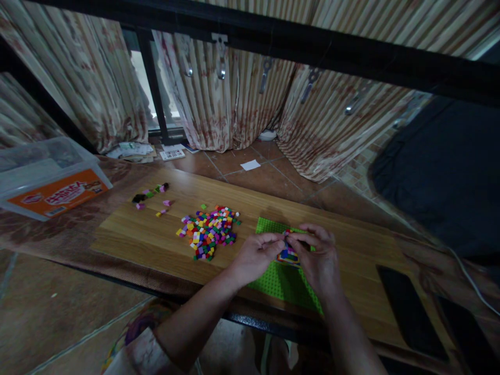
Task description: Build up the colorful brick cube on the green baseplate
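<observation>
A bright green studded baseplate (281, 284) lies on the wooden board, and a small multicoloured patch of toy bricks (289, 255) sits on it. Over that patch my left hand (255, 258) and my right hand (322, 260) meet fingertip to fingertip. Both are closed in a pinch. Whatever lies between the fingertips is too small and too covered to name. My fingers hide part of the brick patch. To the left of my left hand spreads a loose pile of small coloured bricks (211, 229).
A few pink, green and black bricks (149, 194) lie farther left on the wooden board (136, 234). A clear plastic box (50, 177) with an orange label stands at the far left. Two dark flat slabs (412, 312) (466, 333) lie at right. A black bar (250, 31) crosses above.
</observation>
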